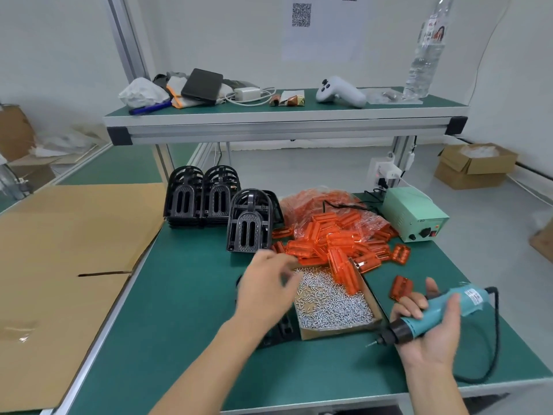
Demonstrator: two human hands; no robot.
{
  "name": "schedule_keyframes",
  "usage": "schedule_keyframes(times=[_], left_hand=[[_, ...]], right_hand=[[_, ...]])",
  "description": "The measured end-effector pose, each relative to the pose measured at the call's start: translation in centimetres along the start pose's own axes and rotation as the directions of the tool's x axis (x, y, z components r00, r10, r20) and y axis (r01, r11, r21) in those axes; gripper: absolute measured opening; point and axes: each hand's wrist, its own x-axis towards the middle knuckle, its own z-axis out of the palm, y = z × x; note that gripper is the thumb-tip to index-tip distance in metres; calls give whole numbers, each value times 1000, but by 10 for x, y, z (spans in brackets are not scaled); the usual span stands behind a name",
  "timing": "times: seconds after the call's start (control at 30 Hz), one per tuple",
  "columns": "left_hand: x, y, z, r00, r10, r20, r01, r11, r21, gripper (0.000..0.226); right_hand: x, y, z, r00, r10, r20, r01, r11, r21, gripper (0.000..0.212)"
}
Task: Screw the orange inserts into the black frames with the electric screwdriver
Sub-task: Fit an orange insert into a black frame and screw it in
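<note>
Your right hand cradles the electric screwdriver, fingers curled around its teal body, bit pointing toward the box of screws. Behind that box the orange inserts lie heaped on the counter, with the black frames stacked beyond them. Your left hand hovers at the box's left edge, blurred, fingers loosely spread, holding nothing you can make out.

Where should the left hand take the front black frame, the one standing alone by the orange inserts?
Probably at the arched top of the front black frame, coming down from above. It stands upright with that arch free, while the orange inserts crowd its right side. The left hand hovers just in front of it.
</note>
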Motion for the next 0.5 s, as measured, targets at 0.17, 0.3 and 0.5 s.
schedule_keyframes(times=[0.17, 0.3, 0.5], left_hand=[[26, 68, 71, 948, 259, 185, -297, 929, 220, 51], [31, 80, 107, 926, 181, 331, -323, 834, 447, 77], [34, 62, 122, 930, 185, 316, -329, 802, 499, 66]], right_hand=[[-12, 9, -12, 1000, 13, -29, -14, 998, -56, 34], [-12, 10, -14, 1000, 11, -12, -12, 996, -83, 31], [-12, 12, -15, 1000, 12, 21, -9, 992, -123, 32]])
